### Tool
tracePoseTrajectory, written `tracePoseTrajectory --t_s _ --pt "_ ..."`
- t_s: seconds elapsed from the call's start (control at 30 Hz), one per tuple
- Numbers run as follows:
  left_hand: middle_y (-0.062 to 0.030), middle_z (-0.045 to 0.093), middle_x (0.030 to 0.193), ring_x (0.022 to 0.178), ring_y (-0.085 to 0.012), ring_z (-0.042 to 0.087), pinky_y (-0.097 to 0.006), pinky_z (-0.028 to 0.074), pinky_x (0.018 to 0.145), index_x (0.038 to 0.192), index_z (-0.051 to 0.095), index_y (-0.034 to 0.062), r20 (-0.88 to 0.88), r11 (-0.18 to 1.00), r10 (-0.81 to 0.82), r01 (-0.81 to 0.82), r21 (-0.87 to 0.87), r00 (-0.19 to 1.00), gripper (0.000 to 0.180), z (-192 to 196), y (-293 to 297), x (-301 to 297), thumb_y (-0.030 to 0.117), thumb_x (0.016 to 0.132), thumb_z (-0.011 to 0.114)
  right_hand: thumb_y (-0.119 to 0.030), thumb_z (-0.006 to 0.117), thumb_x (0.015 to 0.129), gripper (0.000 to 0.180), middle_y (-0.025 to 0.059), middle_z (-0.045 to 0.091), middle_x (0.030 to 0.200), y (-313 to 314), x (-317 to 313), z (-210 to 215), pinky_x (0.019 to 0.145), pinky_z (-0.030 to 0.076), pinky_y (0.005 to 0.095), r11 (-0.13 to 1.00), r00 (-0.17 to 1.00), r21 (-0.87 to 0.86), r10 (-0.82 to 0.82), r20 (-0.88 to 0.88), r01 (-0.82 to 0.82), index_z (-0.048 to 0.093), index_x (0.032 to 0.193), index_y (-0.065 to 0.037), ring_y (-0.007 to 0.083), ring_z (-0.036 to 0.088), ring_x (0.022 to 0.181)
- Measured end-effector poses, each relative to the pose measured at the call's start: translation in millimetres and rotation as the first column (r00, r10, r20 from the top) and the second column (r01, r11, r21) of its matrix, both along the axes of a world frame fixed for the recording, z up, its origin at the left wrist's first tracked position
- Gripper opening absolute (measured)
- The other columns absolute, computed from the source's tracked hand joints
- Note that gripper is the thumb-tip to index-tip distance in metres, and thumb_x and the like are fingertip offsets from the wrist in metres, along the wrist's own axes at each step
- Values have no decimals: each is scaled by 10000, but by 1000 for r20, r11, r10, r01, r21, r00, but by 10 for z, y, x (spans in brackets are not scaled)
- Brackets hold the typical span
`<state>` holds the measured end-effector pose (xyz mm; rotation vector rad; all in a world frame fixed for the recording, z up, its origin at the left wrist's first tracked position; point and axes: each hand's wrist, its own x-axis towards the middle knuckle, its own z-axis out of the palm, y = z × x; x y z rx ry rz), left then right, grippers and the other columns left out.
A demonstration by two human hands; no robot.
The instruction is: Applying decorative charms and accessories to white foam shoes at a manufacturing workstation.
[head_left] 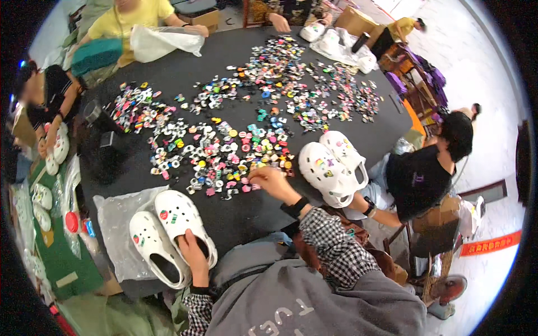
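A pair of white clogs lies at the table's near left: a left clog [147, 238] and a right clog [178, 210], each with a few red and green shoe charms in its holes. My left hand [193, 255] grips the right clog at its opening, some fingers hidden inside. At the near edge of a big spread of loose, colourful shoe charms [224, 148] is my right hand [272, 182]. Its fingers are bent together, low over the charms; whatever is between them is too small to make out. Clear plastic bag [120, 246] lies under the clogs.
Beside my right hand stands another pair of white clogs [325, 168], next to a co-worker in black [420, 176]. More people sit around the black table [230, 221]. Dark cylindrical object [98, 117] stands at the left; white clogs on plastic [336, 45] are at the far right.
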<state>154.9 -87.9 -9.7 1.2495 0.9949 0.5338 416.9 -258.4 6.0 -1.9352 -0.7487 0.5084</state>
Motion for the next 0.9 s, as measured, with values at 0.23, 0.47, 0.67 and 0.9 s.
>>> tracePoseTrajectory --t_s 0.23,0.47,0.67,0.9 --pt "-142 514 1179 1056 -211 489 -313 375 918 1202 456 -71 84 999 25 -22 -35 996 427 65 -24 22 297 987 465 -70 633 795 138 118 589 825 33 -275 -143 689 487 347 999 974 -52 0 226 12 653 930 -48 270 606 777" --pt "-138 514 1177 1063 -209 486 -325 374 923 1193 456 -65 105 995 53 -43 -95 993 414 84 -31 27 293 984 469 -41 615 801 189 126 625 916 -586 -171 286 738 486 330 912 867 20 -397 302 411 651 986 -44 258 596 849" --pt "-140 514 1175 1043 -212 487 -325 377 913 1187 465 -62 56 993 76 -70 -96 996 412 65 -20 21 292 977 482 -50 605 804 184 118 596 1018 -1968 29 673 857 435 404 687 556 59 -632 540 724 630 986 -52 297 539 992" --pt "-142 512 1179 1044 -209 488 -318 379 910 1193 460 -61 44 995 46 -42 -94 998 416 117 -14 21 294 978 481 -371 723 749 760 258 376 1359 -2551 149 643 1033 314 451 626 711 -338 -606 357 703 402 1333 -4 387 303 1303"
